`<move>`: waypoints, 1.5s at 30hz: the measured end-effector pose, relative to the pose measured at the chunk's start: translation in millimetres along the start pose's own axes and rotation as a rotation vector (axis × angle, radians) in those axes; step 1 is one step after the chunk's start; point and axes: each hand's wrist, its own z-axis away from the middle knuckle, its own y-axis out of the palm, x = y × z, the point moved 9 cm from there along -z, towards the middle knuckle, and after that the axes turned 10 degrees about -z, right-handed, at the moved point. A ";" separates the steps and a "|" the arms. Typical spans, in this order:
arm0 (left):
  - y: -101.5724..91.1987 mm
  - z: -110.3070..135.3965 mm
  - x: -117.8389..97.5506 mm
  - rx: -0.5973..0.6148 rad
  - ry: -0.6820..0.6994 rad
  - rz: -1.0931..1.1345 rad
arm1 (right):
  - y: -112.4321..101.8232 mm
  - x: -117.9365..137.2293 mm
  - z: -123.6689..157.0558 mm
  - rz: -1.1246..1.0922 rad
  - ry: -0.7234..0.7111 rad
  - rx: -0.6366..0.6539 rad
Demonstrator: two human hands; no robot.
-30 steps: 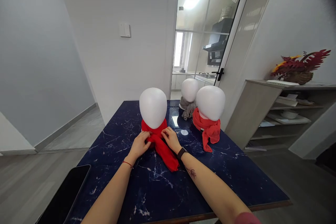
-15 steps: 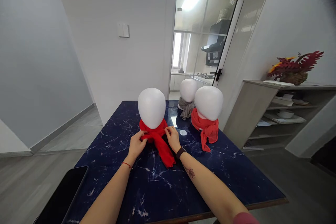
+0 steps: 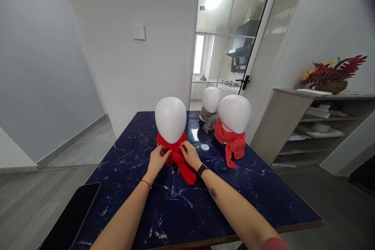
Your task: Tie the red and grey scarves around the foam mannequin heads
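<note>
A white foam mannequin head [image 3: 170,119] stands on the dark blue marble table [image 3: 175,211] with a red scarf [image 3: 181,162] wrapped round its neck. Its loose end hangs down onto the tabletop. My left hand [image 3: 158,161] pinches the scarf at the neck's left side. My right hand [image 3: 191,155] grips the scarf at the knot on the right side. Both hands have their fingers closed on the red cloth.
A second white head with a red scarf [image 3: 234,114] stands to the right, and a third with a grey scarf [image 3: 211,100] behind it. A black phone [image 3: 72,218] lies at the table's left front corner. A shelf unit [image 3: 316,125] with a flower basket stands at right.
Both hands have shifted slightly on the scarf at the neck, and the hanging end now lies shorter on the table than a second ago.
</note>
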 end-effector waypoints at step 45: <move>-16.9 1.2 46.2 -0.247 -0.405 0.444 | -5.4 -15.5 3.8 -0.013 0.098 -0.154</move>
